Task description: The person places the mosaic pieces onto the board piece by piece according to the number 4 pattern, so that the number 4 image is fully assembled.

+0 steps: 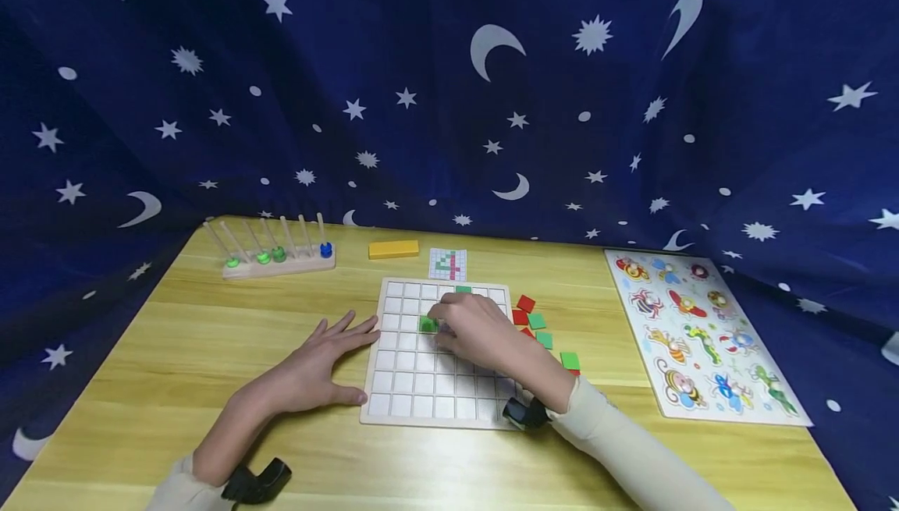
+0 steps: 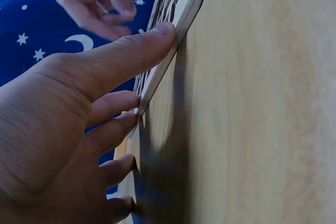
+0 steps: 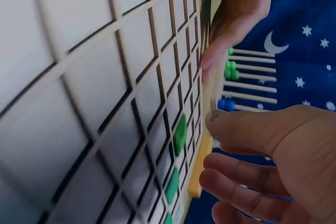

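Note:
A white grid board (image 1: 435, 422) with a pale wooden rim lies on the table. My left hand (image 1: 309, 370) spreads its fingers along the board's left side, thumb tip (image 2: 167, 30) against the rim. Over the upper middle of the grid hovers my right hand (image 1: 485, 331), its fingers loosely bent. A gap shows between thumb and fingers in the right wrist view, with nothing held there. Beside those fingertips a green square tile (image 1: 428, 324) sits in a cell. Another green tile (image 1: 463, 289) lies in the top row, partly behind the right hand.
Loose red tiles (image 1: 526, 303) and green tiles (image 1: 537, 321) lie right of the board. Behind it are a pattern card (image 1: 449, 264) and a yellow block (image 1: 393, 250). A peg stand (image 1: 298, 265) with beads stands back left. An insect puzzle board (image 1: 709, 414) lies right.

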The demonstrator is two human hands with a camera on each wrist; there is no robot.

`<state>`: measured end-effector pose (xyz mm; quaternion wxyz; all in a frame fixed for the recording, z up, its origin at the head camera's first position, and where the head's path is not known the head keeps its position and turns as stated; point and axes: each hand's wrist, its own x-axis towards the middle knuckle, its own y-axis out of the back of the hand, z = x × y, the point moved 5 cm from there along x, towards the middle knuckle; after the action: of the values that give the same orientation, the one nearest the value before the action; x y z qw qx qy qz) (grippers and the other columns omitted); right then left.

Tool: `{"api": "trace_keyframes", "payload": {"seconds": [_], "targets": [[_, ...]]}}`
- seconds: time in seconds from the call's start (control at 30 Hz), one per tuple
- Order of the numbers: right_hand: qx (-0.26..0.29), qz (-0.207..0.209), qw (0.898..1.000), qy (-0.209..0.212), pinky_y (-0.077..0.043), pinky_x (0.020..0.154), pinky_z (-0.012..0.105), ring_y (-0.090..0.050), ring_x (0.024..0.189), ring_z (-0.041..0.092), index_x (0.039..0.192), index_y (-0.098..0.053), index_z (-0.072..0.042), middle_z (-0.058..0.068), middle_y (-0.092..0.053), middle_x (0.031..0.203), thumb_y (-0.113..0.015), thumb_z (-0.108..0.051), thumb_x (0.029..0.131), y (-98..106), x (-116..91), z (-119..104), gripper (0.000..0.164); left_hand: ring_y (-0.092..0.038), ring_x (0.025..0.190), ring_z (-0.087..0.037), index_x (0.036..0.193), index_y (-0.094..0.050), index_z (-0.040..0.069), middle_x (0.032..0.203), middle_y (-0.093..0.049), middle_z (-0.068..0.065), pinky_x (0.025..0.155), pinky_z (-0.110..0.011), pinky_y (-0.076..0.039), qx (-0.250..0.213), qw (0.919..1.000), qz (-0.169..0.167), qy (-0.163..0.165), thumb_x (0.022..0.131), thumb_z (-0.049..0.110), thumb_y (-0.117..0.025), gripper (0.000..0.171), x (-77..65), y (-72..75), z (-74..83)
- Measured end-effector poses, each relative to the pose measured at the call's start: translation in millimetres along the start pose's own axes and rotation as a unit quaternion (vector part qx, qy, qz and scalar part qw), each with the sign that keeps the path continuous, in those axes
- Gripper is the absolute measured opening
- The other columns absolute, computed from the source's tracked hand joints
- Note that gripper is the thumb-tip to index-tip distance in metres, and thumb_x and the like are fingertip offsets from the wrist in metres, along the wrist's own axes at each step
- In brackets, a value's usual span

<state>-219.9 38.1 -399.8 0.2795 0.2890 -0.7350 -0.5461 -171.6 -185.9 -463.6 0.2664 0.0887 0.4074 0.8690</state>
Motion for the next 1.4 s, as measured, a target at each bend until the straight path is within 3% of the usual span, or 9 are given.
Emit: {"api": "trace_keyframes", "payload": {"seconds": [0.13, 0.27, 0.63, 0.87, 1.13, 1.4], "targets": [[0.022, 0.019, 0.999, -0.016, -0.052, 0.063, 0.028, -0.064, 0.080, 0.014, 0.106, -0.076, -0.009, 0.002, -0.071, 0.098, -0.078, -0.010, 0.085, 7, -18, 11, 0.022, -0.008, 0.151, -0.034, 0.152, -0.045, 0.014, 0.164, -0.024, 0.002, 0.117, -0.063, 0.002, 0.000, 0.9999, -0.004, 0.010, 0.077, 0.042, -0.085, 0.090, -1.7, -1.0, -0.9], [0.038, 0.038, 0.998, -0.041, -0.056, 0.068, 0.034, -0.068, 0.085, 0.019, 0.106, -0.076, -0.006, 0.004, -0.072, 0.100, -0.080, -0.011, 0.084, 14, -36, 27, 0.023, -0.009, 0.151, -0.034, 0.152, -0.044, 0.014, 0.163, -0.024, 0.002, 0.118, -0.062, 0.001, 0.000, 0.9999, -0.002, 0.013, 0.076, 0.041, -0.086, 0.091, -1.8, -1.0, -1.8], [0.019, 0.061, 0.989, -0.135, -0.053, 0.064, 0.034, -0.066, 0.076, 0.018, 0.103, -0.077, -0.007, 0.003, -0.071, 0.092, -0.085, -0.013, 0.079, 22, -97, 77, 0.026, -0.011, 0.150, -0.037, 0.151, -0.046, 0.013, 0.163, -0.027, 0.000, 0.117, -0.064, 0.001, 0.003, 0.9999, 0.008, 0.006, 0.076, 0.042, -0.086, 0.090, -3.0, 2.3, -2.7], [-0.002, 0.051, 0.982, -0.182, -0.051, 0.064, 0.036, -0.061, 0.074, 0.015, 0.100, -0.077, -0.008, -0.001, -0.068, 0.086, -0.085, -0.017, 0.078, 22, -125, 97, 0.025, -0.011, 0.150, -0.037, 0.152, -0.045, 0.013, 0.163, -0.026, 0.000, 0.117, -0.063, 0.000, 0.002, 1.0000, 0.002, 0.002, 0.077, 0.043, -0.085, 0.090, -0.8, 0.6, -0.5], [-0.035, 0.030, 0.972, -0.230, -0.045, 0.055, 0.036, -0.050, 0.064, 0.014, 0.090, -0.074, -0.009, -0.002, -0.059, 0.074, -0.086, -0.020, 0.075, 26, -146, 106, 0.022, -0.010, 0.150, -0.037, 0.152, -0.045, 0.012, 0.163, -0.025, -0.001, 0.117, -0.064, 0.001, -0.003, 1.0000, -0.001, 0.000, 0.077, 0.042, -0.086, 0.090, 1.9, 1.1, 1.4], [-0.032, 0.050, 0.972, -0.226, -0.035, 0.051, 0.031, -0.043, 0.059, 0.013, 0.085, -0.071, -0.010, -0.005, -0.050, 0.066, -0.084, -0.022, 0.080, 28, -146, 115, 0.018, -0.009, 0.151, -0.036, 0.152, -0.045, 0.013, 0.163, -0.025, 0.001, 0.118, -0.062, 0.002, -0.001, 1.0000, -0.005, 0.009, 0.076, 0.041, -0.086, 0.090, 2.4, 1.6, 2.0]]}}
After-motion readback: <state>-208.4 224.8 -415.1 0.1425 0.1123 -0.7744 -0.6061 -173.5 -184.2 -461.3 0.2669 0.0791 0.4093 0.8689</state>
